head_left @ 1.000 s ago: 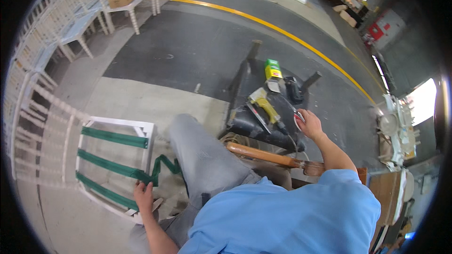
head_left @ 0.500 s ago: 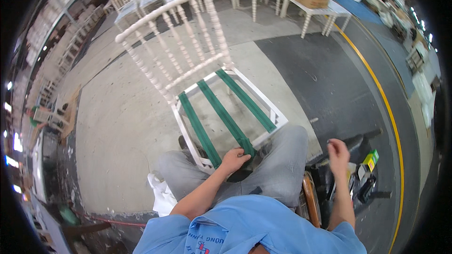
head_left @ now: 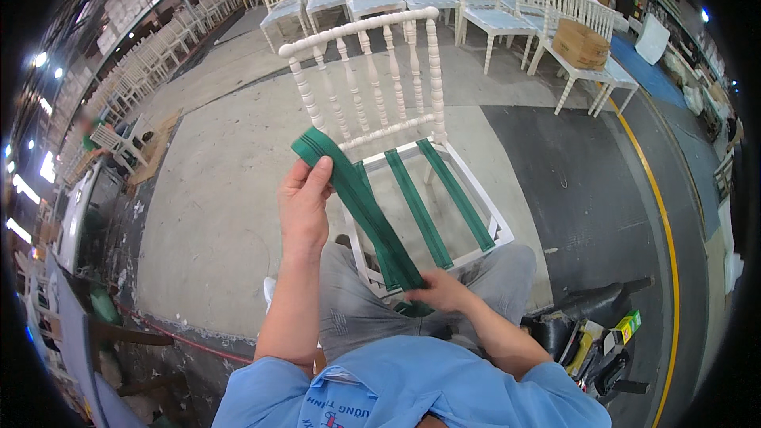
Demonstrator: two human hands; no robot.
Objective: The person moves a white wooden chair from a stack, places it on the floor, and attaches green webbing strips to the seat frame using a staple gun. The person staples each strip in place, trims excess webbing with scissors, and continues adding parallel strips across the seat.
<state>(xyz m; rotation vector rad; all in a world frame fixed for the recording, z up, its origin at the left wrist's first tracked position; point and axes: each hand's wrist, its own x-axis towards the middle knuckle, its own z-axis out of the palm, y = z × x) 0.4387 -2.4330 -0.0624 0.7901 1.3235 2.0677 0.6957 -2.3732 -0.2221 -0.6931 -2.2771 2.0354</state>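
Note:
A loose green webbing strap (head_left: pixel 357 198) runs slantwise in front of the white spindle-back chair (head_left: pixel 357 29). My left hand (head_left: pixel 304 202) is raised and pinches the strap near its upper, folded-over end, thumb on top. Lower down, over the front of the seat frame, my right hand (head_left: pixel 442 290) is closed on the same strap, slightly blurred; more of the strap hangs under it by my lap. The chair's seat is an open frame. Two green straps, the middle one (head_left: pixel 420 208) and the right one (head_left: pixel 457 194), span it front to back; a third at the left is mostly covered.
My knees flank the chair's front. At my right lies a dark stand with a yellow-green box (head_left: pixel 627 326) and small tools. Rows of white chairs stand at the back, one bearing a cardboard box (head_left: pixel 581 43). A person (head_left: pixel 99 139) sits far left. A yellow line (head_left: pixel 652 182) marks the floor.
My left hand has risen from the chair's front rail, pulling up a length of strap. My right hand has come in from the right side onto the strap. The view has tilted upward.

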